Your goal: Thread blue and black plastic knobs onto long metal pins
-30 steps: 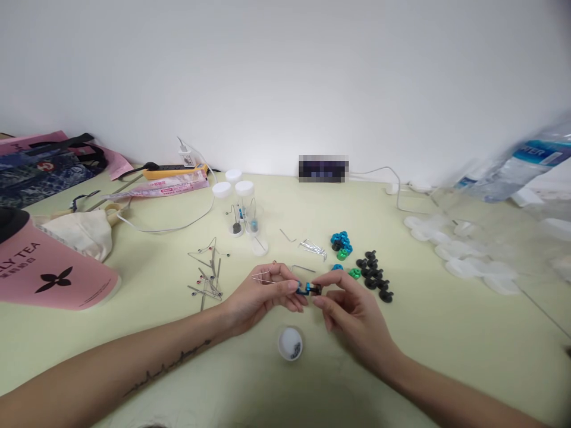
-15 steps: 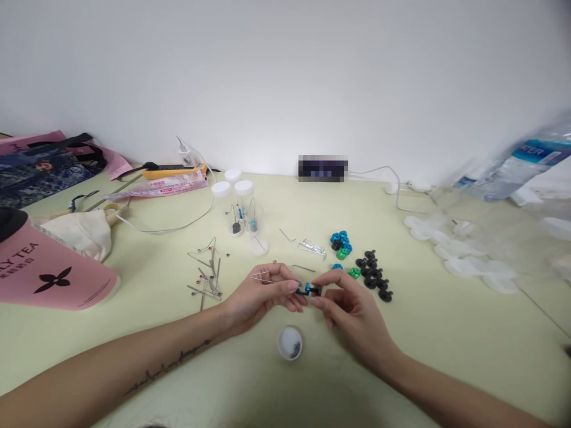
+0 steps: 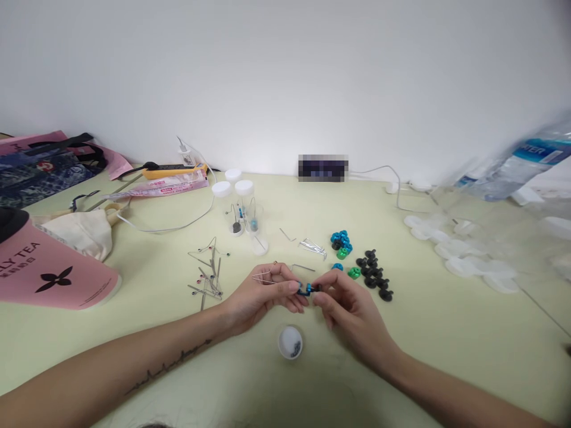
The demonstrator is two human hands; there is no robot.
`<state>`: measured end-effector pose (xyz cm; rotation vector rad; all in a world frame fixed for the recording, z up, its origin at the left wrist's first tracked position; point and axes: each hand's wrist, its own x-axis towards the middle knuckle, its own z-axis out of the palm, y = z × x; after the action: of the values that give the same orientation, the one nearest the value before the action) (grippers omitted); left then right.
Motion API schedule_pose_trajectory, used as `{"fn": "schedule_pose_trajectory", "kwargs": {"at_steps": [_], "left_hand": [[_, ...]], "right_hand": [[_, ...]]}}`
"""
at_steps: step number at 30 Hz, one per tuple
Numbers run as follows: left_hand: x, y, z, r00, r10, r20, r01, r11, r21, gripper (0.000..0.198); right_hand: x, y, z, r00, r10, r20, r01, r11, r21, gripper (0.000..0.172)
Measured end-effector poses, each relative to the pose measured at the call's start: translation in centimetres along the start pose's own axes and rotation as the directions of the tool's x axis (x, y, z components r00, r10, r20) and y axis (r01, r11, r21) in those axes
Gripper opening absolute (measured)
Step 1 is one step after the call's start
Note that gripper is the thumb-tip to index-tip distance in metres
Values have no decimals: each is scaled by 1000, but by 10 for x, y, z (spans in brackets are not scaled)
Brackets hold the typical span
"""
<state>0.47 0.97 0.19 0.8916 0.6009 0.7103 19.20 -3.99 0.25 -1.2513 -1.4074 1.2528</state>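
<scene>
My left hand is closed around a small blue metal part, pinched between thumb and fingers. A thin bent wire sticks out from the same hand. Fingertips of my right hand close on a small black knob at the blue part's right end. Whether the two pieces are joined, I cannot tell. Just below the hands, a white cap holds several tiny dark pieces. Beyond the right hand lie blue parts, green parts and several black knobs.
Bent wires with small rings lie to the left, and hex keys beyond the hands. White-capped clear tubes stand farther back. A pink cup is at far left. A clear bag and white discs lie right.
My right fingertips have shifted slightly at the black knob, which now looks turned and narrower. My left hand stays almost still around the blue part.
</scene>
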Motion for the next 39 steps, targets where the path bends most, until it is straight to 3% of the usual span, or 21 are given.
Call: {"fn": "schedule_pose_trajectory", "kwargs": {"at_steps": [11, 25, 39], "left_hand": [[-1, 1, 0, 1000, -14, 27, 13, 1000, 17, 17], [0, -1, -1, 1000, 19, 7, -19, 1000, -6, 15], [0, 0, -1, 1000, 8, 23, -7, 1000, -22, 12]], "right_hand": [[-1, -3, -1, 998, -8, 69, 6, 999, 39, 31], [1, 1, -1, 1000, -11, 16, 12, 999, -48, 15], [1, 0, 0, 1000, 6, 25, -7, 1000, 7, 19]]}}
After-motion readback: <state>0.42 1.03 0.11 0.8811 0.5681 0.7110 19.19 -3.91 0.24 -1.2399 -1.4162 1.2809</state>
